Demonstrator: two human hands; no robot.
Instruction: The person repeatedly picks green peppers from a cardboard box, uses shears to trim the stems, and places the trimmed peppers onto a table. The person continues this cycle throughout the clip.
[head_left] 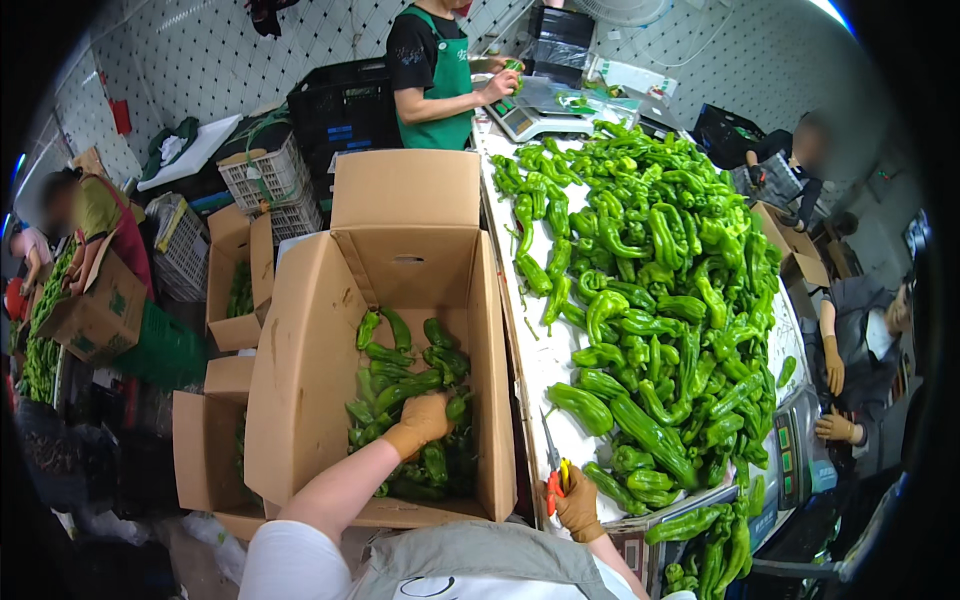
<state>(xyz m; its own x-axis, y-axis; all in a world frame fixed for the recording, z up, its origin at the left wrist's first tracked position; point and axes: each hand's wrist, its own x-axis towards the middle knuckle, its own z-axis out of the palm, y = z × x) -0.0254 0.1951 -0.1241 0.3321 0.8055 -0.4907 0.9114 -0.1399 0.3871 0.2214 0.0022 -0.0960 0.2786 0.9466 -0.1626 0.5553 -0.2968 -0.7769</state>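
Inside carton [300,380], left hand [420,420] presses peppers [400,385].

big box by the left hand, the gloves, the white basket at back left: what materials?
Box: corrugated cardboard, matte brown, folded flaps and creases. Glove on left hand and on right hand: thin tan rubber or latex by the look, smooth and snug; can't confirm. Basket: likely moulded plastic, white open lattice.

green peppers [655,300], brown box [300,390], tan-gloved left hand [420,420]
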